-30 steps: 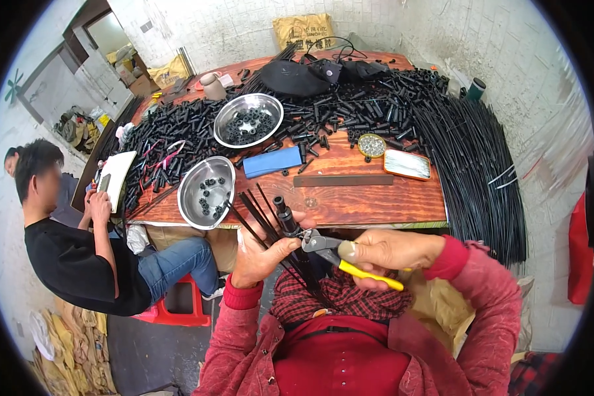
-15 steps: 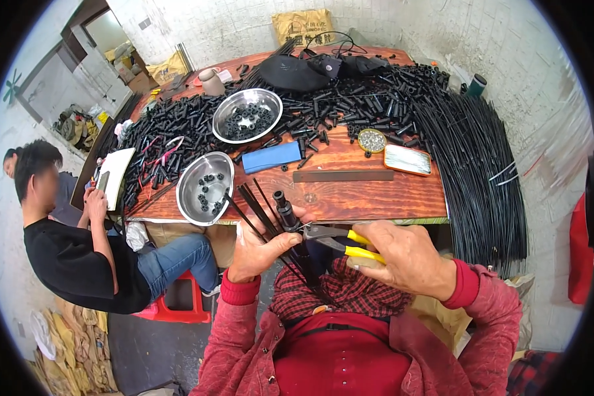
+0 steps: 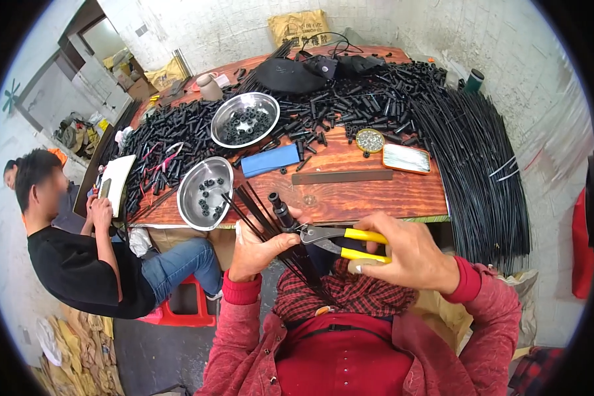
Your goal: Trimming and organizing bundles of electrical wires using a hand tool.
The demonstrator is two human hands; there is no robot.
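My left hand (image 3: pixel 261 247) is wrapped round a bundle of thin black rods (image 3: pixel 254 208) and a black stepped tube fitting (image 3: pixel 282 212), which points up and away between thumb and fingers. Below the hand, the rods run down toward my lap. My right hand (image 3: pixel 406 251) grips pliers (image 3: pixel 327 235) with yellow handles, the handles spread apart. Their dark metal jaws meet the lower end of the fitting beside my left fingertips. Whether anything sits between the jaws is too small to tell.
Two steel bowls (image 3: pixel 188 204) with small black rings stand on the wooden table (image 3: pixel 350 198). Around them lie a blue box (image 3: pixel 269 160), a dark flat bar (image 3: pixel 342 177), a tray of pins (image 3: pixel 406 159), heaped black tubes and long black rods (image 3: pixel 482 178). A seated person (image 3: pixel 79 264) is at left.
The pliers' handles have spread wider, and the jaws have come in against the fitting. My left hand keeps its hold on the rods and fitting.
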